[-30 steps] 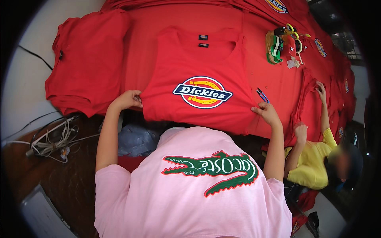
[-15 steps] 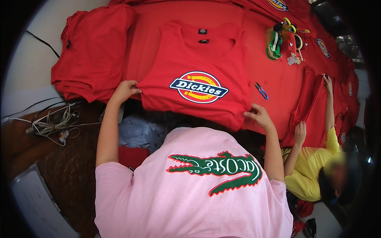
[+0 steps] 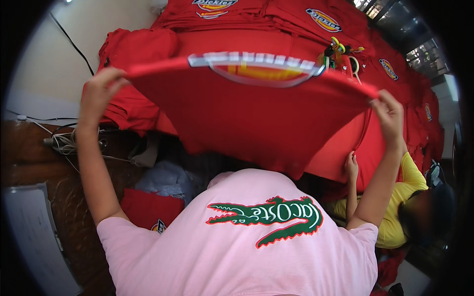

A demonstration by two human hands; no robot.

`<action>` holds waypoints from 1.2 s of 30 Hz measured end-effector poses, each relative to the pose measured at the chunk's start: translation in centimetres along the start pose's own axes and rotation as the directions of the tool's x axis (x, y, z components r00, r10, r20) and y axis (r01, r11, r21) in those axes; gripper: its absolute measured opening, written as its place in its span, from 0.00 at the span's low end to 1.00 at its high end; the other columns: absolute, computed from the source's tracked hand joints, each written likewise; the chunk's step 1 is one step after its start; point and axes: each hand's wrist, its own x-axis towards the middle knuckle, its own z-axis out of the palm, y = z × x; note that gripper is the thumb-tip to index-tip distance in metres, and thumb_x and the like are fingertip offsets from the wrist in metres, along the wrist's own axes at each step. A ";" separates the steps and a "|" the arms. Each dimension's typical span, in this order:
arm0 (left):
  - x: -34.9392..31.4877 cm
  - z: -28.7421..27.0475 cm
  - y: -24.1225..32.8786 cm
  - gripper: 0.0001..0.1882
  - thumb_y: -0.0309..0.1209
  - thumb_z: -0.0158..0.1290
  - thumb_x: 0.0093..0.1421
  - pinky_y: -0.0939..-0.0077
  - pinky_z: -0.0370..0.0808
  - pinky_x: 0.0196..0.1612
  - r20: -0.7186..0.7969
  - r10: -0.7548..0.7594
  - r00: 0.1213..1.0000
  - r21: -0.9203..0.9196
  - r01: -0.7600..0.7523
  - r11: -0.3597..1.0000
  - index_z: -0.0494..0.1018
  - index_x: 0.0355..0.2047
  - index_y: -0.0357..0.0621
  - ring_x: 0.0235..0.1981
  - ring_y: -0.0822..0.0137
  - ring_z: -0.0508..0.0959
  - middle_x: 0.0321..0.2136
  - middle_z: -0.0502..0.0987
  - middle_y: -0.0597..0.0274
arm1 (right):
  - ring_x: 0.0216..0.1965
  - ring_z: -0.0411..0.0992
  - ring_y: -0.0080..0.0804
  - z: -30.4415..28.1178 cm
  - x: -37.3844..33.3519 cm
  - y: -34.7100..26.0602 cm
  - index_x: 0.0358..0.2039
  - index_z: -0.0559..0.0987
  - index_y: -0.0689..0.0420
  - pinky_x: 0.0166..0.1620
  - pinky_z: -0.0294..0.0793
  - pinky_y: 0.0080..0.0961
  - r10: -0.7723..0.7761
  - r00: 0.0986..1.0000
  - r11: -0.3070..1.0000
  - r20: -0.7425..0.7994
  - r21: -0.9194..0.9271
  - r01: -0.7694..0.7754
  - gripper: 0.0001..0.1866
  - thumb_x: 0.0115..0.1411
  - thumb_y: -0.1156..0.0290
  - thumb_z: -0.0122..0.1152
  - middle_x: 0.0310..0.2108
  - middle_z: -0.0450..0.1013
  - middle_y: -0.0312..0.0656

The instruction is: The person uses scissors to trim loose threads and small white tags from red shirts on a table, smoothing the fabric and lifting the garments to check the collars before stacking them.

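Observation:
A red T-shirt [image 3: 252,108] with a printed oval emblem is stretched in the air between my two hands. My left hand [image 3: 101,93] pinches its left corner, and my right hand [image 3: 387,116] grips the opposite corner. The emblem [image 3: 259,68] lies along the raised upper edge and is smeared by motion. From that edge the cloth slopes down toward me, and its lower part hangs near the table's front edge. The shirt's neck is out of sight behind the lifted fold.
Piled red garments [image 3: 140,47] lie at the left, with more red shirts [image 3: 326,19] at the back. A tape roll [image 3: 354,66] and small tools stand at the back right. A co-worker in a yellow sleeve [image 3: 412,170] sits at right. Tangled cables [image 3: 69,143] lie at left.
Both hands have lifted the shirt off the table and moved outward and apart, pulling it taut. Earlier it lay flat with its neck showing. My view has shifted slightly.

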 end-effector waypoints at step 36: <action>41.4 -4.0 -22.4 0.17 0.34 0.52 0.69 0.64 0.75 0.55 -0.387 -0.329 0.862 -0.709 -0.050 0.703 0.80 0.55 0.46 0.49 0.63 0.80 0.48 0.82 0.54 | 0.30 0.70 0.10 6.3 48.9 -4.4 0.60 0.77 0.51 0.33 0.69 0.11 0.050 0.957 0.879 -0.285 0.468 0.094 0.19 0.70 0.67 0.62 0.33 0.73 0.23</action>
